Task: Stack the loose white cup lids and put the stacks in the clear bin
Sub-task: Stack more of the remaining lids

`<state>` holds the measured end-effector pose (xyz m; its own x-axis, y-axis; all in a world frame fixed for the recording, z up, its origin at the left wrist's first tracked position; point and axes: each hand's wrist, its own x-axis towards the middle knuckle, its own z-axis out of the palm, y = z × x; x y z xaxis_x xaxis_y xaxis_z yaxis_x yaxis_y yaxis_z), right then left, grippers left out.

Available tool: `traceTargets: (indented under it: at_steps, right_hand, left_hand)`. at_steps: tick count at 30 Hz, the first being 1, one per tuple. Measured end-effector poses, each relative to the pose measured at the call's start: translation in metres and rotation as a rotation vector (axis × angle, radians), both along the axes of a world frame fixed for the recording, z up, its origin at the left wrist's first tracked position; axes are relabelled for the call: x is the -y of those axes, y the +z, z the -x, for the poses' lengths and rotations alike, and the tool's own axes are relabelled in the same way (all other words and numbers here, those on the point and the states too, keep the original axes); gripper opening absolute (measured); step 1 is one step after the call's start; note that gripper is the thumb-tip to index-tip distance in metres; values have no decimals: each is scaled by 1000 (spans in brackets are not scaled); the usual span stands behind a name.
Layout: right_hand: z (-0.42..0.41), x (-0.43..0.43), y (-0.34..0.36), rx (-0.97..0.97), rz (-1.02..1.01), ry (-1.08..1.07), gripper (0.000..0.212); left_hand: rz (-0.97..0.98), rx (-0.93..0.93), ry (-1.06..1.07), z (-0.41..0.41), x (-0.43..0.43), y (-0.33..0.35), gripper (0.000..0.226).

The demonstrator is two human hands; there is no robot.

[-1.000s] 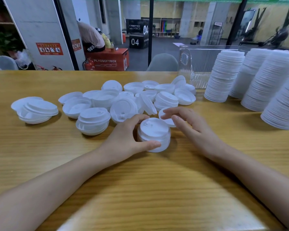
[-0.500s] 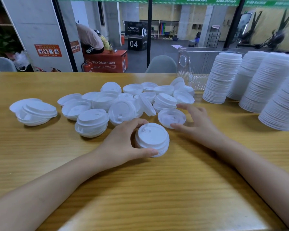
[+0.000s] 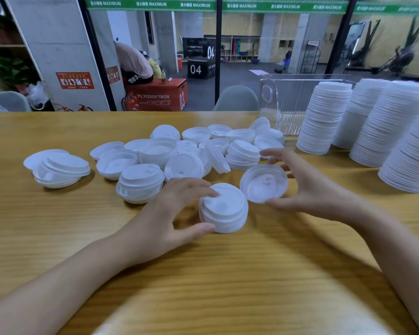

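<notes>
A short stack of white lids (image 3: 224, 209) stands on the wooden table (image 3: 203, 274) in front of me. My left hand (image 3: 177, 213) grips it, thumb at the near side and fingers over the far rim. My right hand (image 3: 307, 187) holds a single white lid (image 3: 264, 183) tilted, its hollow underside facing me, just right of and above the stack. Several loose lids and small stacks (image 3: 179, 151) lie spread behind the hands. The clear bin (image 3: 283, 102) stands at the back right, partly hidden by tall lid stacks.
Tall stacks of white lids (image 3: 324, 117) line the table's right side, more of these stacks (image 3: 406, 151) standing nearer me. A small pile of lids (image 3: 58, 168) lies at the left. Beyond the table's far edge is a glass wall and a grey chair (image 3: 237, 99).
My right hand has lifted the single lid off the table and tilted it up beside the stack. My left hand still holds the stack in the same spot.
</notes>
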<state>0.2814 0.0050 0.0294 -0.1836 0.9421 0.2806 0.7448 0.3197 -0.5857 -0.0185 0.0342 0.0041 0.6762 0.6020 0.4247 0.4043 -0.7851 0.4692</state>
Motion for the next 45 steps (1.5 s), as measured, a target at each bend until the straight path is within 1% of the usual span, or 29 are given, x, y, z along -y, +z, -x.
traceTargets:
  at_steps: [3, 6, 8, 10, 12, 16, 17, 24, 32, 36, 38, 41, 43, 45]
  right_hand:
    - [6, 6, 5, -12, -16, 53, 81]
    - [18, 9, 7, -155, -60, 93, 82]
    - [30, 9, 3, -281, -42, 145, 85]
    - [43, 7, -4, -361, -19, 175, 87]
    - [53, 5, -8, -390, -10, 178, 86]
    - [61, 4, -11, -372, 5, 195, 79]
    - [61, 4, -10, -358, 8, 202, 79]
    - [64, 4, -13, -225, -28, 250, 81]
    - [65, 2, -17, -163, -47, 251, 81]
    - [64, 4, -16, -133, -15, 227, 81]
    - [60, 6, -13, -120, -19, 164, 76]
    - [54, 10, -13, -117, -7, 93, 59]
    - [53, 11, -14, -156, 38, 102, 52]
    - [53, 11, -13, -218, 71, 109, 51]
  left_hand:
    - [13, -42, -9, -2, 0, -2, 37]
    - [29, -43, -6, -2, 0, -1, 36]
    - [33, -22, -4, -3, 0, -1, 39]
    - [77, 9, 28, -4, 1, -2, 52]
    - [177, 61, 96, -5, 2, -3, 71]
    - [305, 93, 148, -5, -1, -5, 96]
    - [320, 90, 153, -5, -2, -5, 99]
    - [332, 92, 159, -7, -5, -8, 102]
    - [318, 81, 148, -7, -6, -9, 99]
    - [284, 68, 141, -7, -5, -8, 99]
    - [267, 61, 133, -6, -4, -7, 96]
    - [199, 41, 118, -6, -1, -4, 87]
    - [153, 18, 96, -7, 2, 0, 78]
    - [111, -1, 70, -8, 3, 2, 68]
